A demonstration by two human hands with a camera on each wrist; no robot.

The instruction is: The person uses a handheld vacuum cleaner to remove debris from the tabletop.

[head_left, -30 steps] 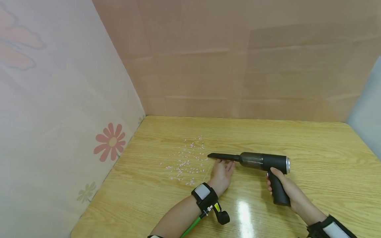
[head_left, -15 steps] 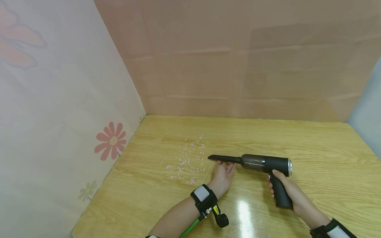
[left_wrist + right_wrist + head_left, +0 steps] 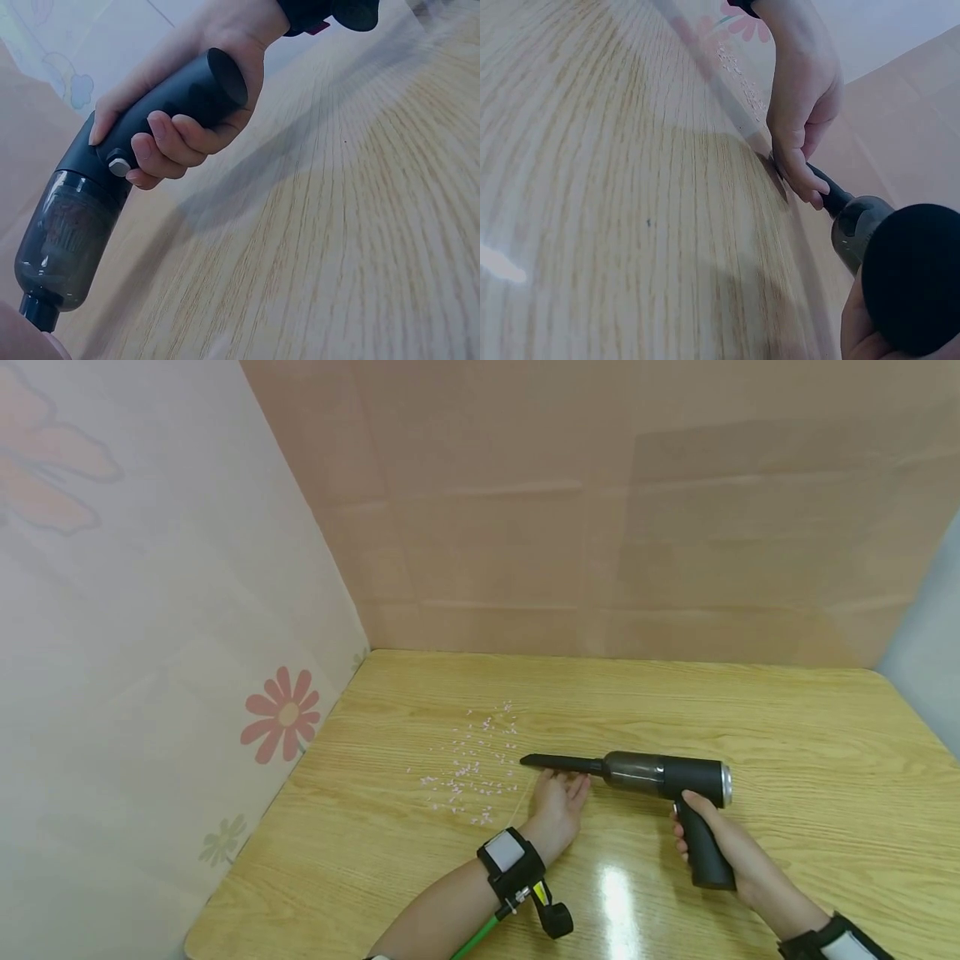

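On a wooden table (image 3: 787, 735) walled by panels, the right hand (image 3: 723, 847) grips the handheld vacuum (image 3: 660, 777) with its nozzle near pink crumbs (image 3: 468, 768) at nine o'clock, the left hand (image 3: 558, 797) lies flat with relaxed fingers beneath the nozzle; suction is judged about to begin, requiring a leftward advance.

The wooden table (image 3: 787, 735) lies open right of and beyond the black handheld vacuum (image 3: 660, 774). Leftward, its narrow black nozzle (image 3: 558, 763) and the left hand (image 3: 558, 802) beside it front the scattered pale crumbs (image 3: 472, 760). A flowered wall panel (image 3: 187, 652) closes the left side.
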